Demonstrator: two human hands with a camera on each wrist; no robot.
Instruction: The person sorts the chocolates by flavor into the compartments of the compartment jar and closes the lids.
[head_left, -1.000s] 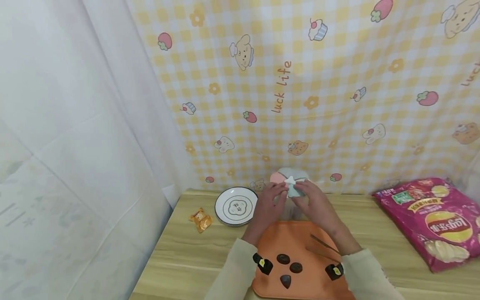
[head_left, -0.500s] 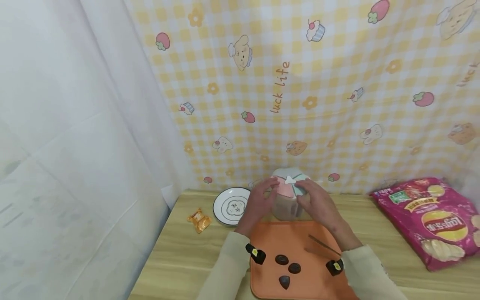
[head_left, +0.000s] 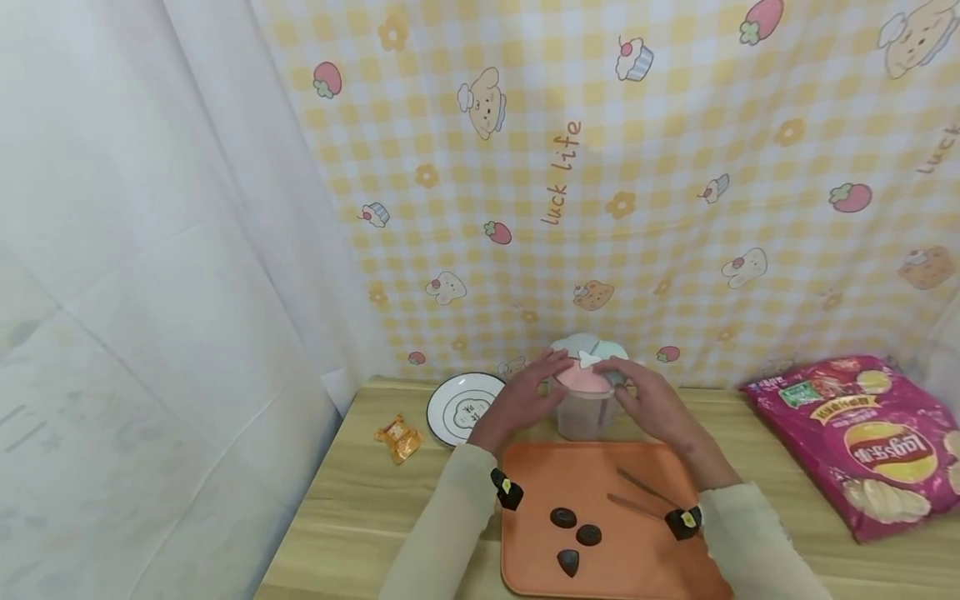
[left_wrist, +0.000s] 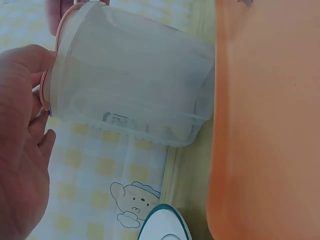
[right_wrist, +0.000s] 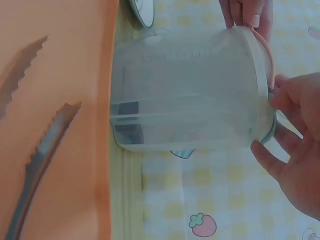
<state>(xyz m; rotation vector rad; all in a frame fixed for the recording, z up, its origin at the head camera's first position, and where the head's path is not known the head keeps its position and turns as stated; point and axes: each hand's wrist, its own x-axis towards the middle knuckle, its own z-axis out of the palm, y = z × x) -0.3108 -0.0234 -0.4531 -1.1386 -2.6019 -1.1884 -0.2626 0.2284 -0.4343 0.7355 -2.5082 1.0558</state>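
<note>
A clear plastic canister (head_left: 581, 417) stands behind the orange tray. Its lid (head_left: 583, 380) has pink, mint and grey-blue sections with a white bow-shaped knob (head_left: 589, 359) on top. My left hand (head_left: 525, 397) grips the lid's left edge, fingertips over the top. On the opposite side my right hand (head_left: 651, 402) holds the lid with fingers and thumb curled at the rim, as the right wrist view also shows. Something dark (right_wrist: 129, 122) shows through the canister's wall near its base. The lid's upper face is hidden in both wrist views.
On the orange tray (head_left: 540, 468) lie three dark brown chocolate-like pieces (head_left: 563, 517) and metal tongs with serrated tips (right_wrist: 52, 140). Left of the canister are a white plate (head_left: 446, 417) and an orange-wrapped snack (head_left: 399, 439). A magenta chip bag (head_left: 817, 450) lies at right; a checked curtain (head_left: 600, 167) hangs behind.
The lid has turned in my hands, its pink section going from the left to the front and the knob turning too. Both hands have shifted round the rim.
</note>
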